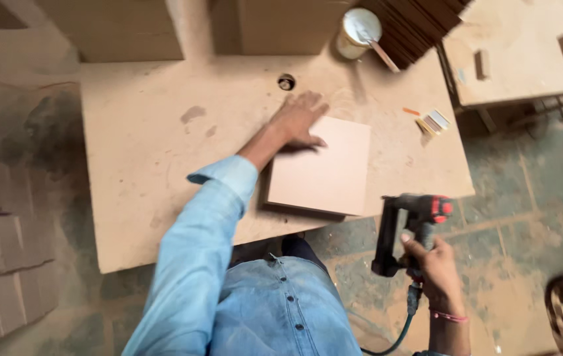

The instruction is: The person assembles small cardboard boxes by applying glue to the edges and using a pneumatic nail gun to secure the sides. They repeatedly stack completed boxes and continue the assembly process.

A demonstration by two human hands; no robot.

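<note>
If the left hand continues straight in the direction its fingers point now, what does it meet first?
The left hand points up the workbench. Its line seems to pass right of the small round hole, so probably the tall board standing at the back, though depth is unclear.

The surface [162,145] is raw fibreboard, matt tan, dusty and marked with darker smudges. The square panel [324,168] under the left hand [298,118] is the same board, smoother and paler pink. The nail gun [410,231] in the right hand [436,267] is matt black plastic with a glossy red cap. At twelve o'clock the tin [359,31] looks metal. The sleeve [202,257] is soft light-blue denim cloth.
</note>
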